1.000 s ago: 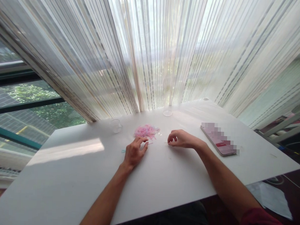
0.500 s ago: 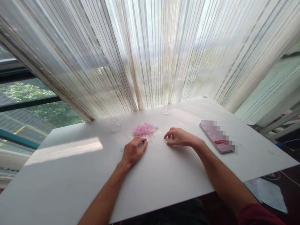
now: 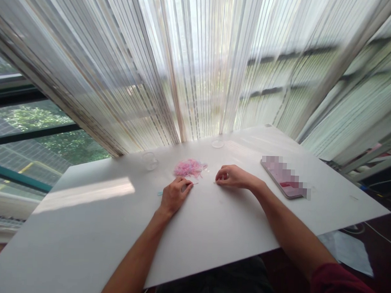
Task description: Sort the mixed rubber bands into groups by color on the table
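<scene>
On the white table, my left hand (image 3: 175, 196) rests with thumb and forefinger pinched together on a thin pink strip (image 3: 195, 183), whose end pokes out to the right. Just beyond it lies a loose pile of pink and pale blue strips (image 3: 190, 168). A small light-blue piece (image 3: 160, 193) shows at the left side of that hand. To the right of the pile is my right hand (image 3: 234, 177), thumb and fingertips closed together low over the tabletop. A tiny pale bit shows at those fingertips, too small to name.
A clear round container (image 3: 150, 162) stands left of the pile, and a clear round lid (image 3: 218, 144) lies near the back edge. A phone (image 3: 280, 179), its screen pixelated, lies right of my right hand. Striped sheer curtains (image 3: 204, 70) hang behind the white table (image 3: 93, 232).
The thumb and fingers of my right hand have closed from a wider gap and moved very slightly. My left hand stays nearly in place, its pinch a little tighter. The curtain has shifted.
</scene>
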The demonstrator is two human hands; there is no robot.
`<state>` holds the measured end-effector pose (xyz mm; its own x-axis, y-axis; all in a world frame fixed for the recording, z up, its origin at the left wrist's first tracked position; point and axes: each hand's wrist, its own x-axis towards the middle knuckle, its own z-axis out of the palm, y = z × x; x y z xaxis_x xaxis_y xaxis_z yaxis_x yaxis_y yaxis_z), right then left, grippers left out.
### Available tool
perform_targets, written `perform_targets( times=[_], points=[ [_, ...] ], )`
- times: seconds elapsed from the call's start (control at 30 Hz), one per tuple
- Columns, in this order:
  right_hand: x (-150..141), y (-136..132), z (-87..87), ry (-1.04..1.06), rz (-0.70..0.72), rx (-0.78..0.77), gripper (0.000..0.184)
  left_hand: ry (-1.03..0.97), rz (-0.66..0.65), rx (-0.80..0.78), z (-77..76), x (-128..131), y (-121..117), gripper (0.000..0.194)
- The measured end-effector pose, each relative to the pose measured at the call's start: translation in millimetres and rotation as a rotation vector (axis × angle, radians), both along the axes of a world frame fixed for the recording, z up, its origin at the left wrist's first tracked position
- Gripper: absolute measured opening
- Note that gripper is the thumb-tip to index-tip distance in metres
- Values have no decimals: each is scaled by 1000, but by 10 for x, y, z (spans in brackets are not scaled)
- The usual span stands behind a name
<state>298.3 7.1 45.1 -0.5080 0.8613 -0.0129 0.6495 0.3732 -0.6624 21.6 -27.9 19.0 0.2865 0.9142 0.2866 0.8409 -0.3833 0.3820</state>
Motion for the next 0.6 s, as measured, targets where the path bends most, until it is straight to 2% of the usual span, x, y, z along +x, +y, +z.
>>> perform_targets(
  times=[0.27, 0.6],
  points=[
    [-69, -29, 31, 57, -20, 32, 17, -2, -29, 55, 28, 13, -23, 12],
    [-66, -22, -13, 50, -8, 77, 16, -47, 12, 144, 21, -25, -1, 11]
  ],
)
